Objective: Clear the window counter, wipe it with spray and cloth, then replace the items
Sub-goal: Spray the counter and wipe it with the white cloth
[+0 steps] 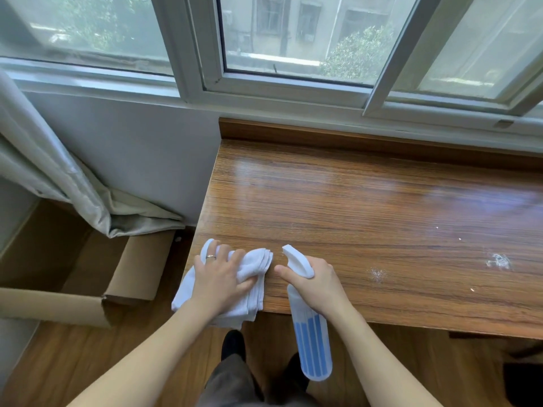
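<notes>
While both hands work at the counter (pixel 367 207) front edge:
Left hand (pixel 219 276): fingers curled, gripping cloth (pixel 255 264) at counter's left corner.
Right hand (pixel 318 282): fingers wrapped round spray bottle (pixel 313 342), right of cloth.

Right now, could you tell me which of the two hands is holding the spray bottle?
The right hand grips the spray bottle by its neck, nozzle aimed over the counter; the left hand, wearing a ring, grips the white cloth.

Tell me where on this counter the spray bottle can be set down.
Bare wood runs from the back ledge across the counter middle. The near left corner is crowded: the left hand presses the cloth, and the right hand holds the spray bottle. White specks mark the right.
</notes>
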A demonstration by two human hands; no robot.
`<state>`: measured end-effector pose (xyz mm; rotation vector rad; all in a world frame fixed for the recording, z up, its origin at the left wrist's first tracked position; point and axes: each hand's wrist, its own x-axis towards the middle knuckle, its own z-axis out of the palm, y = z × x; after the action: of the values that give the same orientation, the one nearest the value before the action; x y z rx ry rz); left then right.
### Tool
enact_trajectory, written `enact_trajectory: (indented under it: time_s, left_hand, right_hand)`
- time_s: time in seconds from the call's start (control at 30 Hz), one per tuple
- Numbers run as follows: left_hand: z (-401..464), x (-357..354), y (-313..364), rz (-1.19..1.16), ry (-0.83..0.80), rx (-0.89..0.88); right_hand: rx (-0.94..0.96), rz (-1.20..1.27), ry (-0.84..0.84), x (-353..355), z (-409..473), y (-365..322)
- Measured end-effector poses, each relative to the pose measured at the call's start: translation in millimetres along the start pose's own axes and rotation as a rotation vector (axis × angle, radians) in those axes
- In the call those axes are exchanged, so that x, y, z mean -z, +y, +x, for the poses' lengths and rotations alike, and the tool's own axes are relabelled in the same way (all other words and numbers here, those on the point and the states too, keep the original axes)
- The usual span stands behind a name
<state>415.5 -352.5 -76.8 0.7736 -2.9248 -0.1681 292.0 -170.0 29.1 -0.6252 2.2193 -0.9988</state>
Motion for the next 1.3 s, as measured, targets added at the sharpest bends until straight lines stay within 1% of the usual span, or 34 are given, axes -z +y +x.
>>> enact_trajectory:
  time_s: [0.1,0.23,0.43,0.53,0.67,0.83,1.07,1.17,1.3]
  left_hand:
    - [-10.4,-2.4,-0.2,0.008,0.017,0.003]
    - [10.3,2.6,-6.6,0.008,0.008,0.083]
    - [68.6,18.6,-16.6,-0.007,-0.121,0.167]
    - [87.6,17.7,-14.9,0.009,-0.132,0.176]
    - [87.7,15.5,-12.5,0.010,-0.145,0.202]
    - [56.2,11.1,-1.1,0.001,-0.055,0.121]
    - [-5.2,-1.5,16.4,0.035,0.001,0.021]
    - [-0.5,-2.9,15.9,0.037,0.038,0.030]
    - [28.9,0.6,14.1,0.049,0.007,0.066]
  right_hand:
    - [0.001,0.010,-0.016,-2.8,-0.6,-1.6]
    - [0.008,-0.003,-0.032,-2.5,-2.3,-5.5]
    - [-0.026,0.003,-0.013,4.2,-7.0,-4.0]
    - [-0.030,0.001,0.003,6.6,-7.9,-0.7]
    - [-0.040,0.017,0.007,8.0,-7.6,5.0]
    - [-0.039,0.028,0.023,9.2,-6.8,11.2]
    - [-0.050,0.021,0.007,16.5,-4.6,19.4]
    - [-0.060,0.021,-0.004,20.7,-1.9,22.8]
    - [-0.070,0.022,-0.007,27.7,0.4,23.4]
